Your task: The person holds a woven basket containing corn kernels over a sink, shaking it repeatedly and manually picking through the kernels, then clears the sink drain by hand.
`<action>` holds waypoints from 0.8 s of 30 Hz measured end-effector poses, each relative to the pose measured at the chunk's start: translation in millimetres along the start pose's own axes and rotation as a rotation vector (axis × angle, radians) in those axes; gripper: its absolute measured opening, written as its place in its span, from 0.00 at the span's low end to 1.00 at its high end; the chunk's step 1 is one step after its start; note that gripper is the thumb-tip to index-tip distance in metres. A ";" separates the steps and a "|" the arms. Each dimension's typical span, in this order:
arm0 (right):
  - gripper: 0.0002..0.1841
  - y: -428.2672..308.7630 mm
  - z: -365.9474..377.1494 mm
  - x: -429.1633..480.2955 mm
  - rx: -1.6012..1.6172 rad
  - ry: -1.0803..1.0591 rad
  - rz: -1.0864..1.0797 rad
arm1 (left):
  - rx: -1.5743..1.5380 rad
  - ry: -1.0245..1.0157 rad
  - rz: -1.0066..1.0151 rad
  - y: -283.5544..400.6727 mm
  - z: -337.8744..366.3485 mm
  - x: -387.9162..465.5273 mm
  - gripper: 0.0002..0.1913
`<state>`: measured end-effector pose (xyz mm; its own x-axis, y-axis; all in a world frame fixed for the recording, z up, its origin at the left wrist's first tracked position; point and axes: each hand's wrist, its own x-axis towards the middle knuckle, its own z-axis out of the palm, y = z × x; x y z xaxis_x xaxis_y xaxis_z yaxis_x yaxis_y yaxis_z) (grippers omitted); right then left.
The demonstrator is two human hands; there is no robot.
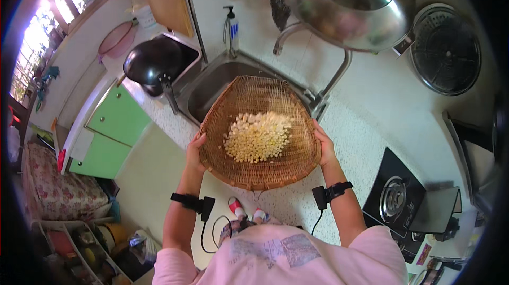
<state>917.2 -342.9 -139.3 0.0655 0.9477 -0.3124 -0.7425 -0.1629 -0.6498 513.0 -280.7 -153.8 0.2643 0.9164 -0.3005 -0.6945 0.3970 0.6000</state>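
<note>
Between my two hands is a woven bamboo winnowing basket (258, 175), its narrower end over the edge of a steel sink. A heap of small pale yellow pieces, like kernels or beans, (258, 137) lies in its middle; the upper part looks blurred. My left hand (196, 150) grips the left rim, with the thumb on top. The right rim is held by my right hand (324, 145), whose fingers are partly hidden by the basket. Both wrists wear black straps with small devices and cables.
Beyond the basket is the steel sink (210, 90) with a curved faucet (336, 76). A black wok (149, 60) sits left of it, and a pump bottle (232, 32) stands behind. At the right is a gas stove (391, 197); a large metal lid (346, 10) hangs above.
</note>
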 end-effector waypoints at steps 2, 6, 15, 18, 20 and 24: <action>0.28 5.7 -9.9 -2.9 -0.007 0.069 0.037 | 0.007 0.011 -0.048 -7.2 -7.6 -2.7 0.20; 0.28 10.4 -29.0 -11.9 0.006 0.167 0.068 | -0.001 0.084 -0.222 -5.7 8.9 -5.1 0.22; 0.29 -32.9 42.3 -67.0 0.062 -0.193 -0.301 | 0.006 -0.147 0.213 47.3 87.6 -72.7 0.25; 0.30 -21.7 17.1 -20.5 -0.087 -0.016 -0.117 | -0.012 -0.114 0.117 20.0 31.3 -20.7 0.26; 0.29 -12.5 5.6 -7.0 -0.061 0.008 -0.054 | -0.043 -0.128 -0.022 12.0 22.8 -3.7 0.24; 0.29 0.9 -22.6 -20.2 -0.043 0.072 -0.029 | -0.098 -0.024 -0.089 -15.6 17.6 -19.8 0.20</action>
<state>930.3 -368.4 -149.3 0.1354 0.9303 -0.3409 -0.7100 -0.1488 -0.6883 530.4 -304.1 -144.2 0.3428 0.8792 -0.3308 -0.7294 0.4711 0.4961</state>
